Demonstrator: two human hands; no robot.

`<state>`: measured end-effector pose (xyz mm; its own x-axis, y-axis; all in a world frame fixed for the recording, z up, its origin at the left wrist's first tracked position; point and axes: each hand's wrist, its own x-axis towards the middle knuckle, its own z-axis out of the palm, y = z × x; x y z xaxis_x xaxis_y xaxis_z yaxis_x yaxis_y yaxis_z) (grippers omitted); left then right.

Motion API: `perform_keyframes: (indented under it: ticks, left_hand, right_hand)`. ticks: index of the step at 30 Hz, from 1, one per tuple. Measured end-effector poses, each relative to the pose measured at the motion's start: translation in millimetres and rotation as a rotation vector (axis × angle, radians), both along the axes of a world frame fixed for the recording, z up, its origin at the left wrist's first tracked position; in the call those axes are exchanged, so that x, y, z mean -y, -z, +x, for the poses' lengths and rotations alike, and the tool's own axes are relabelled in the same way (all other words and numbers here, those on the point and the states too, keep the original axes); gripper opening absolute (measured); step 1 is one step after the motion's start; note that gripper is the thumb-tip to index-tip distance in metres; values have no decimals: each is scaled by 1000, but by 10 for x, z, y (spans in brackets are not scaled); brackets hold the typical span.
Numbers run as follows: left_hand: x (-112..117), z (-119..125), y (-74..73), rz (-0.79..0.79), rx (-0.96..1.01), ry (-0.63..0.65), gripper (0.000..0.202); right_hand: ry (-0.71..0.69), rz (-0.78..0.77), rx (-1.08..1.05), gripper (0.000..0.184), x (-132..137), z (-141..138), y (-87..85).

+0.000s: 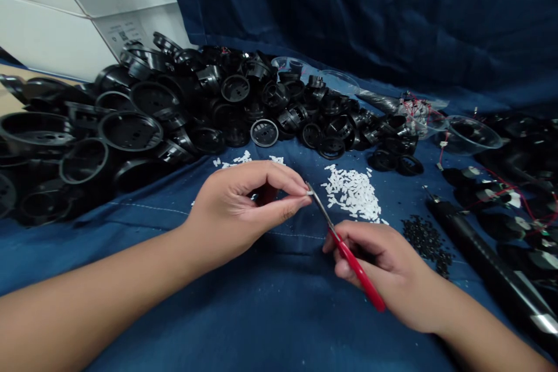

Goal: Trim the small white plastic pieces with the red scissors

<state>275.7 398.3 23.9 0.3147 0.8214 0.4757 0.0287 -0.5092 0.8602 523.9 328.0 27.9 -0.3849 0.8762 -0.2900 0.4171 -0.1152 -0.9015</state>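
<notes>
Between the thumb and forefinger of my left hand point(244, 200) is a small white plastic piece point(309, 193), mostly covered by the fingertips. My right hand point(387, 253) grips a pair of red-handled scissors point(355, 267), their thin metal blades slanting up to the left. The blade tips meet the white piece right at my left fingertips; whether they are cutting into it cannot be made out. Just beyond the scissors lies a heap of small white pieces point(354, 193). More white pieces point(242, 158) are scattered behind my left hand, which partly hides them.
Black round plastic housings point(131, 129) pile up along the back and left. Small black parts point(425, 235) lie right of my right hand, beside a long black electric screwdriver-like tool point(483, 256). Wired parts point(523, 197) crowd the right edge. Blue cloth point(244, 314) covers the table.
</notes>
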Motion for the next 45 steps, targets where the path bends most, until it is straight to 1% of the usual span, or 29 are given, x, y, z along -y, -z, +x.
perform_keyframes:
  ticks: [5, 10, 12, 14, 17, 19, 20, 22, 24, 26, 29, 30, 32, 36, 39, 42, 45]
  left_hand:
    - [0, 5, -15, -6, 6, 10, 11]
    - [10, 3, 2, -5, -22, -21, 8]
    - [-11, -18, -1, 52, -61, -68, 7]
    - [-65, -58, -4, 159, -163, -138, 4]
    - [-189, -135, 21, 306, -415, -244, 4]
    - [-266, -173, 63, 333, -614, -264, 5]
    - [-292, -183, 88, 331, -716, -268, 6]
    - [-309, -182, 130, 314, -881, -289, 11]
    - [-280, -155, 149, 321, -935, -319, 18]
    - [-215, -100, 141, 371, -900, -299, 22]
    - [-91, 41, 93, 450, -866, -144, 21]
    - [-52, 106, 72, 454, -881, -98, 22]
    - [6, 261, 22, 422, -969, -54, 23]
    - [36, 605, -90, 322, -1193, -29, 28]
    - [25, 799, -159, 254, -1243, -36, 26]
    - [36, 907, -205, 208, -1277, -60, 20]
    - [65, 958, -230, 187, -1305, -45, 17]
  right_hand:
    - [9, -68, -60, 16, 17, 34, 13]
    - [36, -2, -88, 21, -3, 2, 17]
    - [46, 27, -91, 23, -12, -2, 12]
    - [98, 98, -45, 24, -27, 12, 1]
    - [286, 288, 95, 23, -77, 74, -23]
    - [412, 381, 190, 22, -129, 125, -32]
    - [452, 396, 225, 23, -155, 147, -32]
    - [495, 406, 258, 24, -197, 170, -23]
    - [512, 425, 257, 24, -215, 164, -3]
    - [516, 460, 234, 23, -205, 136, 22]
    - [522, 512, 184, 24, -166, 93, 52]
    - [527, 526, 157, 25, -155, 85, 60]
    - [542, 540, 92, 27, -146, 84, 70]
    - [577, 534, -6, 27, -184, 123, 87]
    - [598, 540, -36, 32, -217, 151, 99]
    - [590, 547, -59, 35, -218, 159, 99]
    - [583, 549, -57, 36, -198, 154, 89]
